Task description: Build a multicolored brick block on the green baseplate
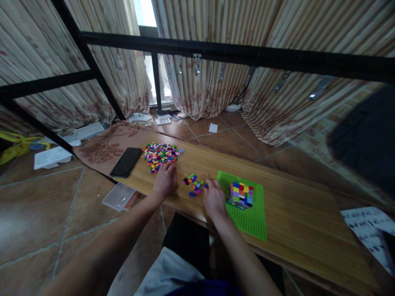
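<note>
My left hand [166, 179] rests on the wooden table with its fingers curled, at the near edge of a big heap of small coloured toy bricks [160, 154]. What its fingers hold, if anything, is hidden. My right hand [214, 196] is closed at the right side of a small group of loose bricks [195, 184], with a blue toy brick [205, 186] at its fingertips. Just right of that hand lies a green baseplate [253, 224]. On the plate stands a block built of many-coloured bricks [241, 195].
A black phone [126, 162] lies left of the heap, partly on a brown patterned cloth [108, 144]. A clear plastic box [119, 196] is on the floor below. Black metal bars [216, 49] cross beyond the table [296, 213]. A printed sheet [367, 230] is at the right.
</note>
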The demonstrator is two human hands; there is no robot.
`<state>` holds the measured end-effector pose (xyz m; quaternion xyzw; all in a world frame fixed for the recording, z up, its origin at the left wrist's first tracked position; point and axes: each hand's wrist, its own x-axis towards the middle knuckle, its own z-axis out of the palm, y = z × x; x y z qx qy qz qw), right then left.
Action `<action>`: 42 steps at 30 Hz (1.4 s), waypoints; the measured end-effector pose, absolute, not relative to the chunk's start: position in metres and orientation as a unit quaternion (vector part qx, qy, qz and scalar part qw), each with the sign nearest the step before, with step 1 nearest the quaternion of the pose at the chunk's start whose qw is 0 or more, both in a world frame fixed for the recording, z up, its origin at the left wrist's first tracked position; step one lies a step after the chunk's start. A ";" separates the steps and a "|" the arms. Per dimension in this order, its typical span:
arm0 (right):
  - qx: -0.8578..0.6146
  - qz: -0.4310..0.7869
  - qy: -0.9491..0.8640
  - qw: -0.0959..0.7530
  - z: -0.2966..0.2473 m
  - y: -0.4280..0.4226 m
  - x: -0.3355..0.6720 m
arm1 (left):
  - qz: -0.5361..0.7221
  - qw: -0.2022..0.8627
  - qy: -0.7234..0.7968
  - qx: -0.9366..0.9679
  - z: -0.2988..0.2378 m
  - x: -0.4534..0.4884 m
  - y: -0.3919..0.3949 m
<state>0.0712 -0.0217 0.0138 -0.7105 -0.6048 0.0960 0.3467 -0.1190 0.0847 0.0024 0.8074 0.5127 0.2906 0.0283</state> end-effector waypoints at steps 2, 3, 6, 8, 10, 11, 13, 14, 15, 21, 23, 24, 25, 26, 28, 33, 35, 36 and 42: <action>-0.714 0.102 -0.610 0.328 0.014 -0.016 0.071 | 0.292 0.029 0.512 0.808 0.002 -0.120 0.085; -0.717 0.103 -0.611 0.320 0.014 -0.015 0.071 | 0.291 0.028 0.510 0.809 0.002 -0.120 0.085; -0.721 0.094 -0.612 0.312 0.017 -0.015 0.069 | 0.294 0.024 0.505 0.811 0.002 -0.121 0.085; -0.720 0.090 -0.608 0.322 0.022 -0.020 0.068 | 0.298 0.025 0.505 0.810 0.002 -0.122 0.086; -0.716 0.097 -0.599 0.346 0.031 -0.029 0.066 | 0.300 0.024 0.505 0.809 0.002 -0.122 0.086; -0.712 0.106 -0.593 0.361 0.035 -0.035 0.066 | 0.299 0.022 0.504 0.810 0.002 -0.122 0.087; -0.706 0.127 -0.577 0.392 0.044 -0.049 0.066 | 0.296 0.016 0.501 0.813 0.003 -0.122 0.087; -0.702 0.138 -0.568 0.406 0.048 -0.058 0.066 | 0.294 0.014 0.500 0.814 0.003 -0.122 0.087; -0.700 0.149 -0.560 0.419 0.050 -0.066 0.067 | 0.292 0.013 0.500 0.815 0.004 -0.122 0.087; -0.688 0.189 -0.516 0.474 0.055 -0.113 0.086 | 0.293 0.012 0.502 0.814 0.004 -0.122 0.088; -0.697 0.188 -0.497 0.482 0.056 -0.123 0.098 | 0.292 0.009 0.502 0.814 0.003 -0.122 0.088; -0.702 0.185 -0.486 0.487 0.057 -0.127 0.104 | 0.292 0.006 0.501 0.815 0.003 -0.122 0.088; -0.707 0.182 -0.475 0.492 0.058 -0.130 0.111 | 0.292 0.002 0.501 0.815 0.002 -0.122 0.088; -0.713 0.178 -0.462 0.496 0.059 -0.131 0.118 | 0.292 -0.002 0.500 0.815 0.002 -0.122 0.089; -0.725 0.174 -0.437 0.503 0.060 -0.132 0.131 | 0.293 -0.007 0.500 0.815 0.000 -0.122 0.090; -0.748 0.169 -0.401 0.502 0.059 -0.129 0.149 | 0.288 -0.013 0.502 0.815 0.000 -0.122 0.090; -0.750 0.166 -0.411 0.491 0.059 -0.130 0.147 | 0.287 -0.007 0.503 0.815 0.001 -0.122 0.089; -0.748 0.164 -0.421 0.486 0.059 -0.130 0.143 | 0.287 -0.002 0.504 0.814 0.001 -0.122 0.088; -0.678 0.163 -0.562 0.446 0.057 -0.117 0.092 | 0.287 -0.010 0.510 0.811 0.000 -0.121 0.087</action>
